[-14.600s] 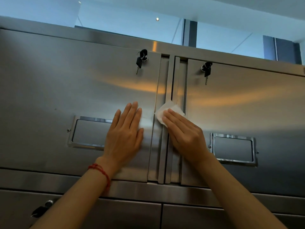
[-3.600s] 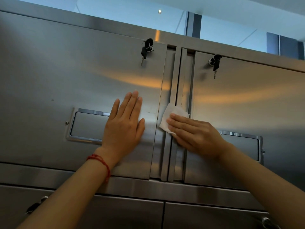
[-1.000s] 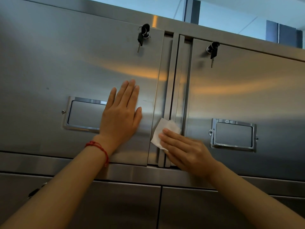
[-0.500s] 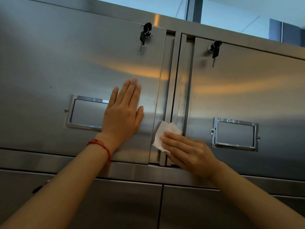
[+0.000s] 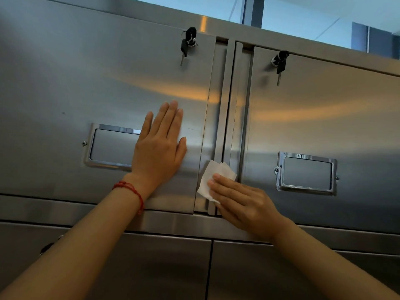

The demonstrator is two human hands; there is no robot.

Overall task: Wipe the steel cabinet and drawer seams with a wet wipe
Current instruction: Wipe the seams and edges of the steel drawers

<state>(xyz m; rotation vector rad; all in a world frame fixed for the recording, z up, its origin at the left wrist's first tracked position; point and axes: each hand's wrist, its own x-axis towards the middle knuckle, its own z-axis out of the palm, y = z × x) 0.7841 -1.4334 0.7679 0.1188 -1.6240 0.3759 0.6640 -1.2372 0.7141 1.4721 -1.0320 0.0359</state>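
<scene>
A steel cabinet fills the view, with a left door (image 5: 97, 89) and a right door (image 5: 335, 118) meeting at a vertical seam (image 5: 229, 109). My left hand (image 5: 160, 148) lies flat on the left door, fingers straight, next to its label frame. My right hand (image 5: 242, 202) presses a folded white wet wipe (image 5: 211, 176) against the lower end of the seam with straight fingers. Part of the wipe is hidden under those fingers.
Black keys hang from the left lock (image 5: 189, 43) and the right lock (image 5: 280, 61). Each door has a chrome label frame (image 5: 306, 173). A horizontal steel rail (image 5: 173, 221) runs below the doors, with drawer fronts (image 5: 151, 267) beneath. Glass panels show above the cabinet.
My right hand and the wipe have slid down the seam from mid-height to near its bottom end. My left hand has stayed flat on the left door.
</scene>
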